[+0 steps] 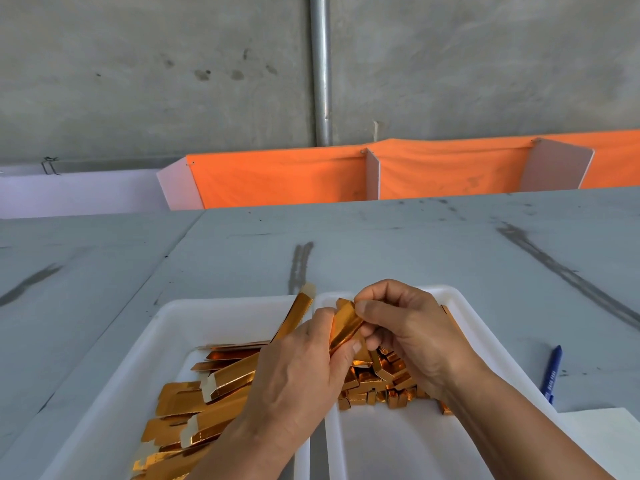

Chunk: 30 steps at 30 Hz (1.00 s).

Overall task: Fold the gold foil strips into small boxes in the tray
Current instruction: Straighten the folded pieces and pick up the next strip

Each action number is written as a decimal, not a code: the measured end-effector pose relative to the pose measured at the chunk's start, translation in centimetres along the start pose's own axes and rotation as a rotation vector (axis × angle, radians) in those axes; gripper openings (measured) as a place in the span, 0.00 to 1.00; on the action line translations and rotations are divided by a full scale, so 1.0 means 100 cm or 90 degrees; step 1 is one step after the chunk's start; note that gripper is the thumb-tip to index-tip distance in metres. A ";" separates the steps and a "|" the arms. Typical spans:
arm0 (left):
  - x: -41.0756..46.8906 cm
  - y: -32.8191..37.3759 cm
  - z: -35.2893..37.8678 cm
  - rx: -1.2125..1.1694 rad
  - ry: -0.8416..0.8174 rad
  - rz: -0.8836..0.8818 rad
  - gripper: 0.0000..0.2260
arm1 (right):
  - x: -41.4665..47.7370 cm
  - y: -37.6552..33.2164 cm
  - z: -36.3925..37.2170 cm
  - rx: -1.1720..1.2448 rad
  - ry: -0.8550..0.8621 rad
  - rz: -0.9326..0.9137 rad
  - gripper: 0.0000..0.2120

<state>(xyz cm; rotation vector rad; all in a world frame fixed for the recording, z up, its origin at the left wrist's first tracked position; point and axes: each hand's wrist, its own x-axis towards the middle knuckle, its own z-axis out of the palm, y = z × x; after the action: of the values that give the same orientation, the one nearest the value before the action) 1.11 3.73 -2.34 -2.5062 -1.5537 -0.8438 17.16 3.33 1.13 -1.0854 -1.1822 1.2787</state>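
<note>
Between both hands is one gold foil strip (344,325), bent partway along its length. My left hand (301,368) grips its lower part, and my right hand (405,332) pinches the upper end with thumb and curled fingers. Several flat gold strips (204,403) lie heaped in the left white tray (194,317), one long strip (296,315) sticking up over its far rim. In the right white tray (398,445) sits a pile of small folded gold boxes (381,382), partly hidden by my hands.
The two trays stand side by side on a grey table (381,237) at its near edge. A blue pen (552,374) lies right of the right tray, beside a white sheet (602,441). Orange cloth dividers (277,174) and a concrete wall stand behind the table.
</note>
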 end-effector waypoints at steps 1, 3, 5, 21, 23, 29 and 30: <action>0.000 0.000 0.000 -0.003 -0.001 0.002 0.25 | 0.000 0.000 0.000 -0.003 0.005 -0.002 0.07; -0.001 0.000 0.000 -0.009 -0.001 0.007 0.26 | 0.000 -0.001 0.000 -0.006 0.011 -0.002 0.08; -0.001 0.000 0.000 -0.010 0.000 0.012 0.27 | 0.000 -0.001 0.000 -0.002 0.017 0.003 0.10; -0.003 -0.002 0.003 -0.025 -0.005 0.036 0.27 | -0.001 -0.006 -0.004 -0.045 0.021 0.032 0.12; -0.003 -0.002 0.003 -0.024 -0.008 0.036 0.27 | -0.002 -0.007 -0.004 -0.064 0.024 0.018 0.10; -0.002 -0.001 0.000 -0.025 -0.004 0.028 0.28 | -0.004 -0.007 -0.003 -0.101 0.023 -0.007 0.11; -0.002 -0.001 -0.001 -0.028 -0.003 0.025 0.28 | -0.004 -0.008 -0.003 -0.099 0.021 -0.005 0.12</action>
<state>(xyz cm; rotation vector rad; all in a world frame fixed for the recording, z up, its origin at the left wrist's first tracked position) 0.92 3.59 -2.39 -2.5626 -1.4978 -0.8770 17.60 2.93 1.83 -1.2088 -1.2773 1.1733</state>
